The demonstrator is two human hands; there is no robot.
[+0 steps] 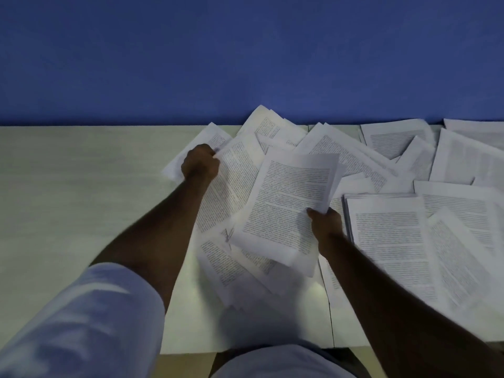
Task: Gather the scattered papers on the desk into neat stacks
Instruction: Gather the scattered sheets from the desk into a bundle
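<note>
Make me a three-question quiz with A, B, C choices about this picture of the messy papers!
1. Where is the left hand?
A. at the far left of the paper pile
B. on the lap
C. against the wall

2. What colour is the wall?
A. red
B. blue
C. white

3. What is the right hand doing?
A. resting flat
B. pointing
C. holding a bundle of sheets

Answers: 1 A, it grips a sheet there; 2 B, plainly blue behind the desk; 3 C, the bundle is lifted and tilted above the others.

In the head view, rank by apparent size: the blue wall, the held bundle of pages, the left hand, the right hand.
1. blue wall
2. held bundle of pages
3. left hand and right hand: alike, not ranked.
</note>
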